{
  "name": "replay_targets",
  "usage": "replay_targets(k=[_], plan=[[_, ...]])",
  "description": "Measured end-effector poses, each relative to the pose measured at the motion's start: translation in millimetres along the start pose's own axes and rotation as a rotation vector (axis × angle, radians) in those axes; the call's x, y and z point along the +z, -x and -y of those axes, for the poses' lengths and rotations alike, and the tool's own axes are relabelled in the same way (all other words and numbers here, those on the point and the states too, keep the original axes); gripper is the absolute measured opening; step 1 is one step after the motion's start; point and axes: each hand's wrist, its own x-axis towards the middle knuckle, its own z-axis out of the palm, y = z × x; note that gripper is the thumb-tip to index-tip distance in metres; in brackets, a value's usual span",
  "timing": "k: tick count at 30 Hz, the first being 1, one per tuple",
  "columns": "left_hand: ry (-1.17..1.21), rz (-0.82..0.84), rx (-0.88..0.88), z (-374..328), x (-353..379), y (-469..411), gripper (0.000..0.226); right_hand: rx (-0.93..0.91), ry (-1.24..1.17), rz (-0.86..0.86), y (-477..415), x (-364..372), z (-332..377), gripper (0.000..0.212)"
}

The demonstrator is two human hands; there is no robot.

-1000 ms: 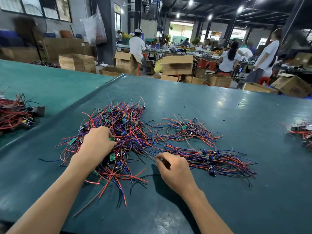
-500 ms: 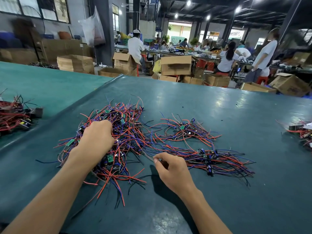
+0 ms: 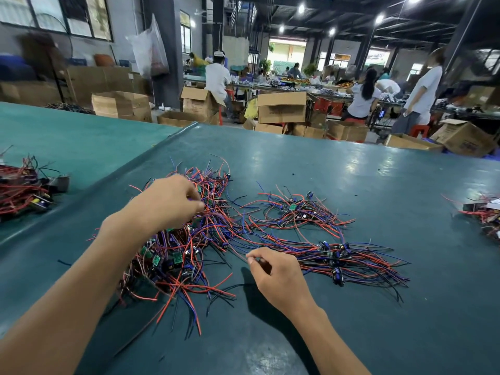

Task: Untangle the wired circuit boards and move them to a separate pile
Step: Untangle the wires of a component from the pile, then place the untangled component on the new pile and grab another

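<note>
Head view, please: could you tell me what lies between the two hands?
Loose red and blue wires from the tangled pile cross the green mat between the left hand and right hand, in the head view.

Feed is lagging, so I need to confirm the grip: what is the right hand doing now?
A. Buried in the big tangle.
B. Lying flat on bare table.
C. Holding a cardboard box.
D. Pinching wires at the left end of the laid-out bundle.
D: the right hand pinches wires between thumb and fingertips at the end of the laid-out bundle, while the left hand grips into the big tangle.
</note>
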Motion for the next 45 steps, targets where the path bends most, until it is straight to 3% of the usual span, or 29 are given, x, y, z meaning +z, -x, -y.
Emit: replay_targets(k=[4,8,14,18,21,25,28,34,40,43,45], plan=[[0.422,-0.078,0.042,-10,-16,6,0.006,-0.033,-0.014,-0.025,-1,0,-1,0.009],[0.496,-0.149,0.087,-15,-35,11,0.002,-0.021,-0.026,-0.008,-1,0,-2,0.009],[1.038,0.033,0.159,-24,-33,24,0.022,-0.04,-0.046,-0.034,-1,-1,-3,0.008],[1.261,0.119,0.092,-27,-3,28,0.033,0.012,-0.221,-0.096,-1,-2,-3,0.012],[1.357,0.224,0.015,-30,34,31,0.036,0.027,-0.342,-0.146,0,-4,0,0.013],[1.473,0.478,-0.078,-29,76,33,0.036,0.094,-0.702,-0.133,-3,-9,3,0.02],[1.48,0.542,-0.124,-32,94,35,0.026,0.174,-0.913,-0.102,-4,-16,-3,0.034],[1.546,0.496,-0.216,-36,106,33,0.03,0.313,-0.982,-0.101,-9,-16,-3,0.031],[1.737,0.758,-0.373,-28,102,37,0.036,0.402,-1.131,-0.07,-10,-24,-3,0.022],[1.633,0.74,-0.199,-26,108,40,0.041,0.396,-1.119,-0.04,-10,-23,0,0.029],[1.567,0.605,-0.087,-27,111,41,0.037,0.4,-1.058,-0.048,-11,-21,0,0.035]])
